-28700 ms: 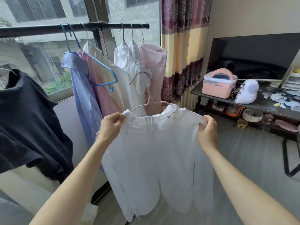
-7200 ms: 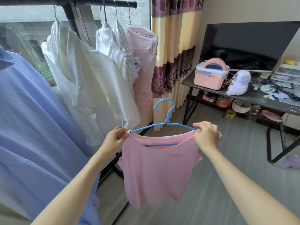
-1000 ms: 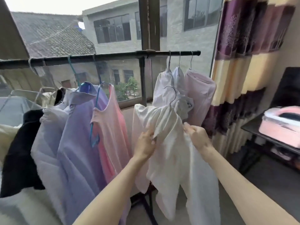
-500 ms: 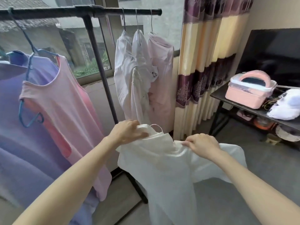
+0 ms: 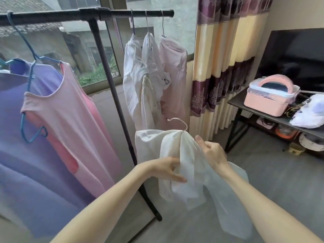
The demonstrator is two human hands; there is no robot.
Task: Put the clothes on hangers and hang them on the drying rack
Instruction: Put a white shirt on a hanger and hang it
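- Several clothes already hang from the rail of the drying rack (image 5: 87, 14): a pink dress (image 5: 70, 120) on a blue hanger (image 5: 31, 76) left of the rack's upright post, with a purple garment (image 5: 26, 163) behind it, and two white tops (image 5: 140, 81) plus a pale pink garment (image 5: 173, 76) near the rail's right end.
- One white shirt (image 5: 182, 155) is not on the rail; it sits low, right of the post and below those white tops.
- A metal hanger (image 5: 180, 122) shows its hook above the shirt's collar, so the shirt seems threaded on, though the cloth is bunched.
- The left hand (image 5: 164, 168) is closed, pinching a fold of the shirt's front.
- The right hand (image 5: 212, 152) is partly closed around the cloth just under the hook, forefinger raised.
- Judged from this, what remains is to smooth the shirt over the hanger and lift the hook onto the rail, which has free room just right of the post.
- No pile of waiting clothes is in view, so whether more are left cannot be told.
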